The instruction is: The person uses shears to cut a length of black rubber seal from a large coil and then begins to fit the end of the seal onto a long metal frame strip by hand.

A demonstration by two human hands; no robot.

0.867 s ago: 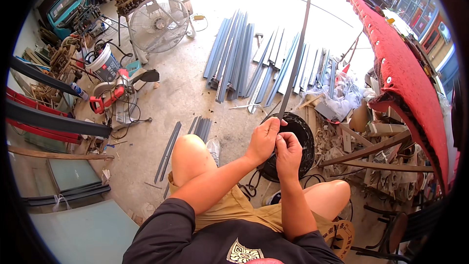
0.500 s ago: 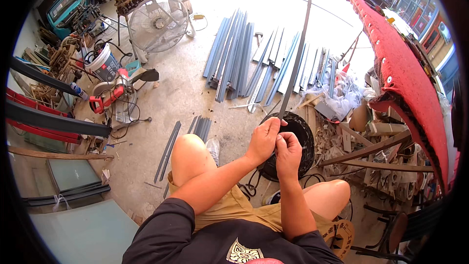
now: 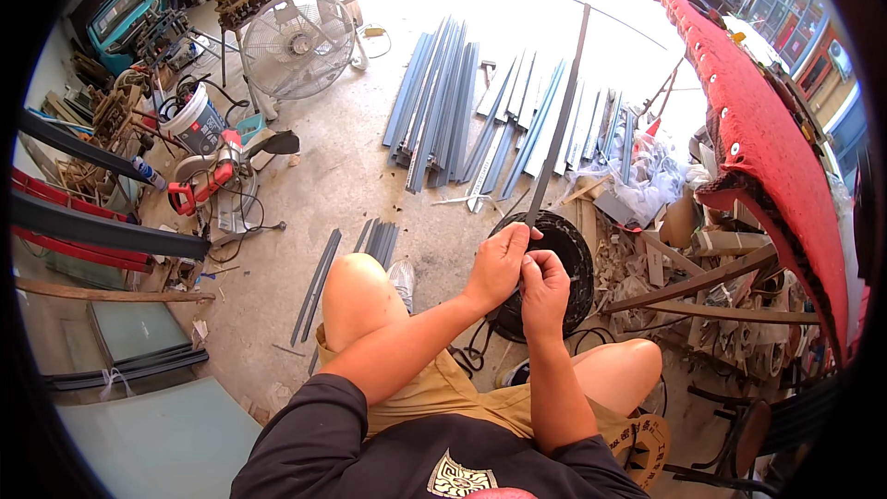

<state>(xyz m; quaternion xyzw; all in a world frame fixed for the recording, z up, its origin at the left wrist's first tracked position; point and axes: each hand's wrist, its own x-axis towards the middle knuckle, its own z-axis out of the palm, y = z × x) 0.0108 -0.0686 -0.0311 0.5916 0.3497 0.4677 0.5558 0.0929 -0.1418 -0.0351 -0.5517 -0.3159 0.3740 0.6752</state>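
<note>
My left hand (image 3: 502, 265) is closed around the lower end of a long, thin dark grey profile strip (image 3: 559, 115), which slants up and away to the far right. Close against it, my right hand (image 3: 546, 286) is pinched at the strip's near end; whatever lies between its fingertips is too small to make out. Below both hands, between my feet, a round black coil (image 3: 575, 300) rests on the floor, partly covered by my hands. Loose black cord (image 3: 473, 351) lies beside it.
Bundles of grey profiles (image 3: 434, 106) lie ahead, with shorter ones (image 3: 379, 242) by my left knee. A red-handled saw (image 3: 217, 180) and a fan (image 3: 300, 44) stand left. At right are scrap pieces (image 3: 679, 254) and a red padded cover (image 3: 753, 120). Glass panes (image 3: 157, 434) lie lower left.
The far end of the profile strip has dipped slightly. Both hands stay in nearly the same place with the same grip.
</note>
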